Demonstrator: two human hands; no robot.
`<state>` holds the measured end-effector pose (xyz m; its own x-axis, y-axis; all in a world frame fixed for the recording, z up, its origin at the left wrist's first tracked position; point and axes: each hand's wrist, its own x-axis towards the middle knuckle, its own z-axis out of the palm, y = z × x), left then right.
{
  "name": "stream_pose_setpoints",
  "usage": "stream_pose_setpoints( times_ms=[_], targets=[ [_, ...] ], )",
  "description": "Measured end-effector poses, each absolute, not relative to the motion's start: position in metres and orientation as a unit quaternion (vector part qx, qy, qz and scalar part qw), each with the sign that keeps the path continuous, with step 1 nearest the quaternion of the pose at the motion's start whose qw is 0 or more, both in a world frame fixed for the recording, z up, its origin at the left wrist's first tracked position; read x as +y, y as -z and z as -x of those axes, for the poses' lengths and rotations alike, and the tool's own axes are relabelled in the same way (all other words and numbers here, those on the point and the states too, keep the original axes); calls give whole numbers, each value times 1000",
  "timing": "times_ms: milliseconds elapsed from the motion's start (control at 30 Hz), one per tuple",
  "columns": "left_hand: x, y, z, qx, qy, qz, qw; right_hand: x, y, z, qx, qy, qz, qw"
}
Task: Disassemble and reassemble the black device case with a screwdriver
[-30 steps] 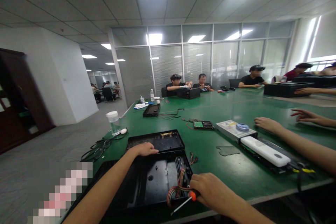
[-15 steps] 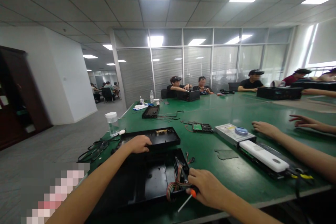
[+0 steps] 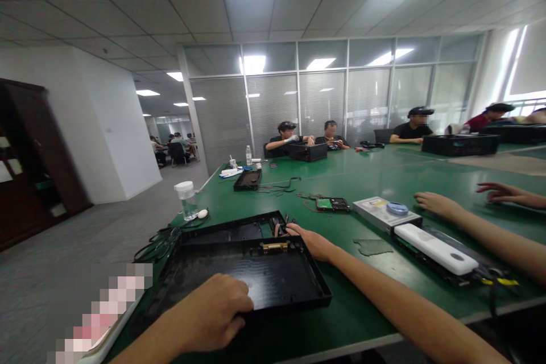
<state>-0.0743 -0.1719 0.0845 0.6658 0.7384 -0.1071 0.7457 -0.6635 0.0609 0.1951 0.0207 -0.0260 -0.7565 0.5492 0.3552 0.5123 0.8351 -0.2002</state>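
Observation:
A shallow black metal cover [image 3: 277, 281] with a brass-coloured strip near its far edge is nearest me, tilted slightly. My left hand [image 3: 224, 307] is closed on its near edge, fingertips partly hidden. Behind it, partly covered, lies a second black casing [image 3: 230, 232] with a bundle of coloured wires [image 3: 279, 228] at its right end. There my right hand [image 3: 313, 242] has its fingers curled on the casing's right edge beside the wires. The screwdriver seen in that hand earlier is out of sight now.
On the right stand a silver drive [image 3: 375, 213] with a blue tape roll [image 3: 396, 209] and a white power bank [image 3: 435, 249]. A co-worker's hand [image 3: 439, 205] rests nearby. Left are a water jar [image 3: 186, 202] and black cables [image 3: 160, 242]. A hard drive [image 3: 333, 205] lies beyond.
The cover with the brass-coloured strip has come toward me in my left hand. The casing with wires has moved away with my right hand and now lies behind the cover.

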Motion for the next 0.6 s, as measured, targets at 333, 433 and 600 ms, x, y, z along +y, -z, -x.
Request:
stream_pose_setpoints(
  times_ms=[333,433,600],
  targets=[
    [-155,-32,74,487,104,-867,19,49,35,-245,-905,75,378,180],
    [-127,-44,62,483,160,-859,55,44,35,-235,-907,4,354,230],
    [-58,-41,21,366,12,-930,42,41,34,-228,-884,-74,336,315]
  ],
)
